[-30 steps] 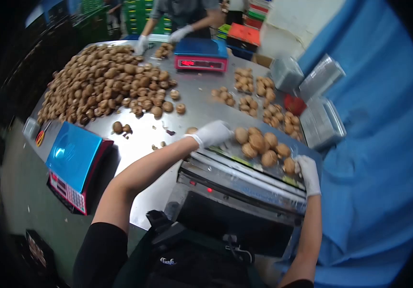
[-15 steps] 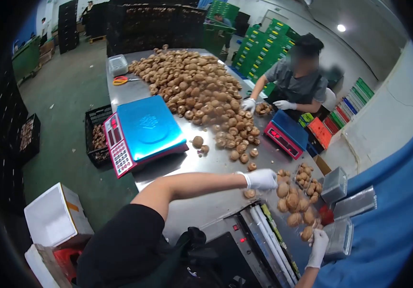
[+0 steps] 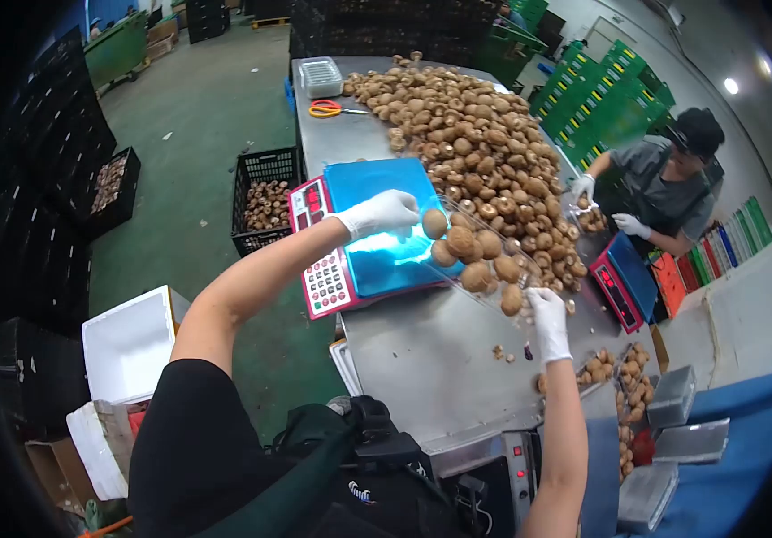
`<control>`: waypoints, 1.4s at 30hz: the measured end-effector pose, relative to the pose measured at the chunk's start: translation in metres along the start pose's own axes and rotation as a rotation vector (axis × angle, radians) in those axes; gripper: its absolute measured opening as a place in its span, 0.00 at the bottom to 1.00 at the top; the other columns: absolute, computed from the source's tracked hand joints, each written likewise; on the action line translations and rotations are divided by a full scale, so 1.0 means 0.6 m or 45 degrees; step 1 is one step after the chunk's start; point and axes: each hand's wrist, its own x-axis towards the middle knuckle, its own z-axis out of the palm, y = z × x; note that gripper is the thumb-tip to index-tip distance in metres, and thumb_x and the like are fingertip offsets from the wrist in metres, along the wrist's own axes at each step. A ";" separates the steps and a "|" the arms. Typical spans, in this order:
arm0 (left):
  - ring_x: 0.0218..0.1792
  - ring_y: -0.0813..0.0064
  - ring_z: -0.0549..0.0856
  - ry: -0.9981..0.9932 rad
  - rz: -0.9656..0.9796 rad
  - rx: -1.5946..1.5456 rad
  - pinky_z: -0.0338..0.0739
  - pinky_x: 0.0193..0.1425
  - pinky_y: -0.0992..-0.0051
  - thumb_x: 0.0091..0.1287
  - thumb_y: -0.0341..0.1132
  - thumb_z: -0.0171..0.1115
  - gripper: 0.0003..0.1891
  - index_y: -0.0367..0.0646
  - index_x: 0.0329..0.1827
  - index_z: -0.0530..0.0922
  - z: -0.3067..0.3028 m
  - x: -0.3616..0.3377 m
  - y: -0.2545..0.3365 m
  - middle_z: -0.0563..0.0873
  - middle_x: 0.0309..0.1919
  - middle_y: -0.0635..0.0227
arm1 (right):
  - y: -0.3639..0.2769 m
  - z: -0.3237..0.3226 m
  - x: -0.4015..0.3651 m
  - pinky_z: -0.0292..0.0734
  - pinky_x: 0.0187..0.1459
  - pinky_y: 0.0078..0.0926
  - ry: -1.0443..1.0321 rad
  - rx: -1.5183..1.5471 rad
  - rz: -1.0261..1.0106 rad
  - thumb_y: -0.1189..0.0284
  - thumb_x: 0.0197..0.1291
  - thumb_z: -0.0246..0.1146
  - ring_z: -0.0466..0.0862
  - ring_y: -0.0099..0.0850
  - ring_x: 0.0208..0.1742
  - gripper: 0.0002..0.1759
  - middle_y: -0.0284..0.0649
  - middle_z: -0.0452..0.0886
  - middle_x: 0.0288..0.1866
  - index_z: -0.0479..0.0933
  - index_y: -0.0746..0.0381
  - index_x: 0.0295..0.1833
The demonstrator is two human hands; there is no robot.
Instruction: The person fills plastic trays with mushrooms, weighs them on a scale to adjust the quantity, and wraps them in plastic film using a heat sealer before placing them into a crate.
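Observation:
My left hand point(image 3: 384, 215), in a white glove, is closed at the left end of a clear plastic tray of brown mushrooms point(image 3: 476, 249). At the tray's other end, the white-gloved fingers of my right hand point(image 3: 547, 323) grip it near the lowest mushroom. The tray hangs tilted, its left end over the blue platform of a pink-edged scale point(image 3: 377, 184) and its right end over the metal table point(image 3: 431, 359). Its thin walls are hard to make out. A large heap of mushrooms point(image 3: 494, 134) lies just behind it.
Orange-handled scissors point(image 3: 324, 108) and clear containers point(image 3: 320, 78) lie at the table's far left. A co-worker point(image 3: 673, 184) handles mushrooms beside a second scale point(image 3: 624, 282). More filled trays point(image 3: 634, 381) and stacked clear trays point(image 3: 673, 394) are at right. A black crate point(image 3: 265, 202) stands on the floor.
Both my hands have carried the tray of mushrooms leftward, from beside the wrapping machine to above the large scale. The camera view has also shifted.

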 end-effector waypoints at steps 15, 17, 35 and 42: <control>0.26 0.73 0.83 0.482 -0.051 -0.070 0.74 0.27 0.76 0.65 0.38 0.55 0.13 0.34 0.40 0.76 -0.233 -0.032 -0.129 0.83 0.27 0.61 | -0.011 0.103 0.089 0.67 0.20 0.13 -0.184 -0.074 0.129 0.61 0.62 0.57 0.76 0.18 0.20 0.13 0.31 0.78 0.26 0.78 0.59 0.41; 0.27 0.74 0.83 0.581 -0.047 -0.054 0.73 0.27 0.76 0.66 0.39 0.55 0.13 0.35 0.41 0.76 -0.259 -0.044 -0.113 0.83 0.27 0.62 | -0.005 0.078 0.084 0.68 0.21 0.14 -0.178 -0.118 0.129 0.61 0.61 0.57 0.77 0.18 0.22 0.13 0.31 0.79 0.28 0.78 0.58 0.43; 0.26 0.77 0.83 0.043 -0.081 0.224 0.76 0.29 0.79 0.63 0.38 0.57 0.18 0.37 0.52 0.72 -0.145 -0.002 -0.133 0.82 0.29 0.65 | -0.019 0.162 0.069 0.70 0.22 0.14 -0.381 -0.120 0.017 0.62 0.62 0.58 0.78 0.19 0.24 0.17 0.34 0.79 0.31 0.74 0.65 0.49; 0.24 0.76 0.82 0.232 -0.076 0.021 0.77 0.27 0.76 0.54 0.28 0.54 0.11 0.36 0.40 0.71 -0.099 -0.008 -0.107 0.79 0.24 0.67 | -0.032 0.172 0.038 0.71 0.21 0.16 -0.251 0.032 0.053 0.70 0.61 0.57 0.77 0.20 0.22 0.10 0.35 0.79 0.27 0.73 0.64 0.44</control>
